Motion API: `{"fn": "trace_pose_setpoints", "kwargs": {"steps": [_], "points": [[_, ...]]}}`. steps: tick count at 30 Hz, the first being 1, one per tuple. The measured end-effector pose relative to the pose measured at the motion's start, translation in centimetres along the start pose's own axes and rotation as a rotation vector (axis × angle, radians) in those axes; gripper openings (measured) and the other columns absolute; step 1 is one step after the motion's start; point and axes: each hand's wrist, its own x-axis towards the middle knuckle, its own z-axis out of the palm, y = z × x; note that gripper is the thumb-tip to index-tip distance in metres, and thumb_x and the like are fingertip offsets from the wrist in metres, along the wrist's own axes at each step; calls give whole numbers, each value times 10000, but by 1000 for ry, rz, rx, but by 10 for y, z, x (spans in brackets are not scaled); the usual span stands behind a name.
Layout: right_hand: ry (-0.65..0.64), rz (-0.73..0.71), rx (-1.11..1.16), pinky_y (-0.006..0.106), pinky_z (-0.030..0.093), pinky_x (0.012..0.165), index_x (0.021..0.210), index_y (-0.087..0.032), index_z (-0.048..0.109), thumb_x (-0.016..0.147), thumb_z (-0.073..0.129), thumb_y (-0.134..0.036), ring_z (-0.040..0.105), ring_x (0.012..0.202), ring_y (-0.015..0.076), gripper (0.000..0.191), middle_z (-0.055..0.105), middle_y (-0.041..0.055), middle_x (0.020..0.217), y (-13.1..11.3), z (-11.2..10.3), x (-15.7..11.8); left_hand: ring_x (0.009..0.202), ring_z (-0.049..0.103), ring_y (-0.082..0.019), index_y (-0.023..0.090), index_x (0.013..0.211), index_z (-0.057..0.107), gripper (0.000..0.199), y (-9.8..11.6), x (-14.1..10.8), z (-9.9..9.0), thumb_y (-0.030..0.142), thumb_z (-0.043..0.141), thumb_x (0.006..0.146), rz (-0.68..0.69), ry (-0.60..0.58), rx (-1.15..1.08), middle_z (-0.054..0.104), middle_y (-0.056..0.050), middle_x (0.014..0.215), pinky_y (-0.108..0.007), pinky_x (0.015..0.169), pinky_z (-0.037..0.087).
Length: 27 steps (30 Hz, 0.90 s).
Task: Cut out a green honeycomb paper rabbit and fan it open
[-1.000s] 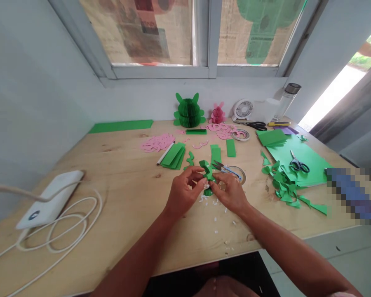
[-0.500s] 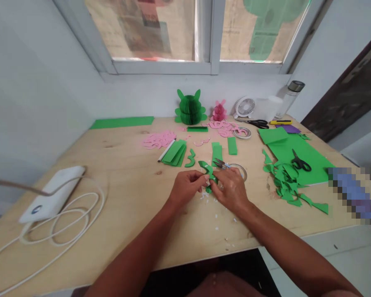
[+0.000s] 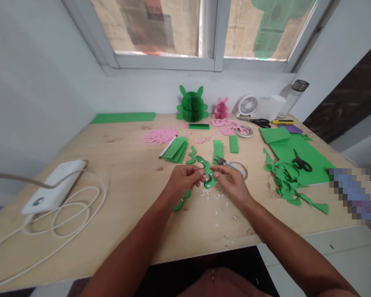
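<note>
My left hand (image 3: 188, 178) pinches a wavy green paper cutout (image 3: 207, 169) that has small white strips stuck on it. My right hand (image 3: 230, 179) is closed at the cutout's right edge; whatever lies between its fingertips is too small to make out. Partly under my left wrist lies another green cutout (image 3: 183, 202). A third wavy green cutout (image 3: 192, 155) rests just beyond my left hand. Small snips (image 3: 220, 160) and a tape roll (image 3: 245, 168) are beside my right hand. White scraps (image 3: 207, 193) are scattered below the hands.
Green scraps (image 3: 286, 181), black scissors (image 3: 301, 161) and green sheets (image 3: 309, 148) lie at right. Folded green paper (image 3: 176, 149) and pink cutouts (image 3: 160, 135) sit farther back. Green (image 3: 192, 106) and pink (image 3: 221, 109) paper figures stand by the wall. A white power bank (image 3: 54, 185) with cable is at left.
My hands have moved slightly apart, showing more of the green cutout between them. A second green cutout now shows beneath my left wrist. The camera view has shifted a little.
</note>
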Motion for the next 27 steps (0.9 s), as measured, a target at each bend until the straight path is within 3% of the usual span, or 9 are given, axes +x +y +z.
{"fn": "trace_pose_setpoints", "kwargs": {"steps": [6,13,20,24,27], "points": [[-148,223,393,297,459,677,815,-180,672,752,605,-355,626,714,169,198,696,21,758,4,1,4,434,478,-98,155,576,665,242,-4,2,-3,381,680,663,21,-33,8,635,-38,535,-209,390,328],[-106,299,426,238,342,547,670,-165,583,671,685,-353,467,529,93,214,557,-46,584,4,3,5,463,506,-102,147,615,676,237,-9,4,-4,369,665,698,41,-83,35,653,-43,569,-208,406,341],[-111,298,498,245,357,571,689,-171,594,682,692,-384,477,553,101,235,560,-40,605,5,3,3,508,540,-114,151,618,667,226,-8,4,-5,360,673,704,52,-114,-31,656,-42,604,-215,437,371],[-145,286,588,264,404,658,773,-187,635,740,644,-399,538,649,126,215,612,-13,694,2,1,2,508,540,-112,152,612,655,234,-7,3,-4,370,682,692,9,-64,-103,650,-40,598,-217,458,390],[-161,305,571,260,402,639,741,-182,641,744,638,-412,527,638,125,230,605,-5,674,0,1,2,509,540,-107,151,611,647,236,-5,3,-3,373,687,681,-13,-38,-139,651,-40,598,-212,466,394]]}}
